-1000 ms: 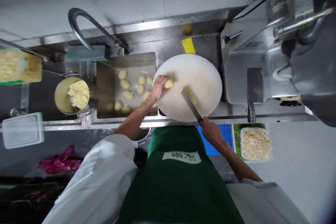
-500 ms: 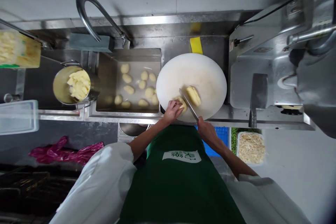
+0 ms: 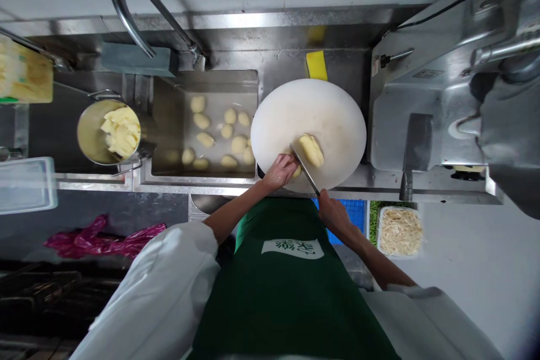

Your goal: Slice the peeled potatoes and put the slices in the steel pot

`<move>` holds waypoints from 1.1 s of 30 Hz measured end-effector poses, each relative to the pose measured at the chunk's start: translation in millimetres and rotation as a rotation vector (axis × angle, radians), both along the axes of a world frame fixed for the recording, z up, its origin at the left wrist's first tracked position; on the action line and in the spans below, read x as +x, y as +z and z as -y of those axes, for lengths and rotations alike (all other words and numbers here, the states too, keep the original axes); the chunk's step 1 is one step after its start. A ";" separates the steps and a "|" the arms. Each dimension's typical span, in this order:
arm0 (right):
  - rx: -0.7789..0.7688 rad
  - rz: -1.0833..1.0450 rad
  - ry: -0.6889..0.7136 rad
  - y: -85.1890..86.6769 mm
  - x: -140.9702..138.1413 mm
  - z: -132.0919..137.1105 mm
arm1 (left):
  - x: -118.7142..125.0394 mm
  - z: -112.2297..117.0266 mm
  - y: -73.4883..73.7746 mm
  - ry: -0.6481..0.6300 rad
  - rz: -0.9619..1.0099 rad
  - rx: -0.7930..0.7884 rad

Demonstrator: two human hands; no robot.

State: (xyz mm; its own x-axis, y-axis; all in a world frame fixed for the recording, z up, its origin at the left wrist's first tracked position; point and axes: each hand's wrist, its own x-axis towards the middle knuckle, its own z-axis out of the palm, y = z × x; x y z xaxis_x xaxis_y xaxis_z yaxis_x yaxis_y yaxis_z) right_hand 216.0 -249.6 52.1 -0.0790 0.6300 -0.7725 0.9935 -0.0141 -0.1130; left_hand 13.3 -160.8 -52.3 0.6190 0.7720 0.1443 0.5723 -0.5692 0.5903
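Observation:
On the round white cutting board point(image 3: 287, 115), my left hand point(image 3: 280, 172) is closed on a peeled potato point(image 3: 297, 172), mostly hidden under the fingers. My right hand point(image 3: 333, 212) is wrapped round the handle of a knife point(image 3: 307, 172). Its blade slants up and left, right beside my left fingertips and the potato they hold. Just right of the blade lies a clump of potato slices point(image 3: 311, 150), leaning together and touching neither hand. Whether the edge is in the potato I cannot tell.
Several peeled potatoes point(image 3: 205, 139) lie in the sink point(image 3: 169, 124) to the left. Farther left stands a pot point(image 3: 90, 135) of cut potato. A yellow sponge point(image 3: 316, 65) sits behind the board. On the right, a cleaver point(image 3: 415, 143) rests by a metal machine point(image 3: 392, 101).
My left fingers have moved up closer to the blade and now cover more of the potato. The knife has shifted only slightly. The whole view has shifted a little.

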 end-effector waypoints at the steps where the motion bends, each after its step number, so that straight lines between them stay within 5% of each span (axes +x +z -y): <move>1: 0.002 0.006 0.001 -1.4 -0.7 -1.3 | 0.0 0.3 -0.5 0.004 0.009 -0.001; 7: 0.027 -0.021 0.018 8.9 8.9 6.6 | 0.6 1.5 -2.3 0.034 0.028 -0.019; 13: 0.025 0.002 0.036 -0.5 -0.4 -2.6 | 0.8 4.2 -1.5 0.058 0.043 -0.015; 20: 0.030 -0.010 0.074 20.5 8.3 7.5 | 2.4 6.3 -2.4 0.077 0.061 -0.007; 27: 0.076 0.008 0.071 1.0 -10.5 -8.6 | 2.3 8.5 -2.1 0.073 0.105 0.038; 33: 0.065 -0.034 0.082 22.9 9.9 7.9 | 3.4 11.2 -6.9 0.096 0.114 -0.002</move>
